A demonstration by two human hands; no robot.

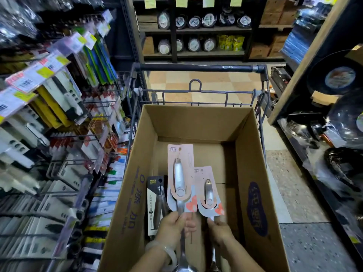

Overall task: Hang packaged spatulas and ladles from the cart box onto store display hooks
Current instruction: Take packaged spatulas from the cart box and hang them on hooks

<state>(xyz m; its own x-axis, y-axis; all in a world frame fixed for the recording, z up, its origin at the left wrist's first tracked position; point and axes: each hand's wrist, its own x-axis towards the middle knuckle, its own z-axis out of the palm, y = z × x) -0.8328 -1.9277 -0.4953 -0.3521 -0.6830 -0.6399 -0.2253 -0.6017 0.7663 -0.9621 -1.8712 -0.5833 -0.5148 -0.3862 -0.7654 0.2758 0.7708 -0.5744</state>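
Note:
A brown cardboard box (253, 154) sits in a wire cart (198, 68). My left hand (173, 225) grips the steel shaft of a tall utensil on a pink card (180, 173), held upright over the box. My right hand (220, 231) grips a shorter utensil on a matching pink card (209, 190), just right of the first. A black-carded utensil pack (155, 205) leans against the box's left wall inside. Display hooks (64, 160) with hanging packages fill the rack at the left.
Shelves with pans and woks (337, 122) stand close on the right. Dark shelving with round packaged goods (196, 22) lies beyond the cart. A strip of tiled floor (294, 193) runs between cart and right shelf.

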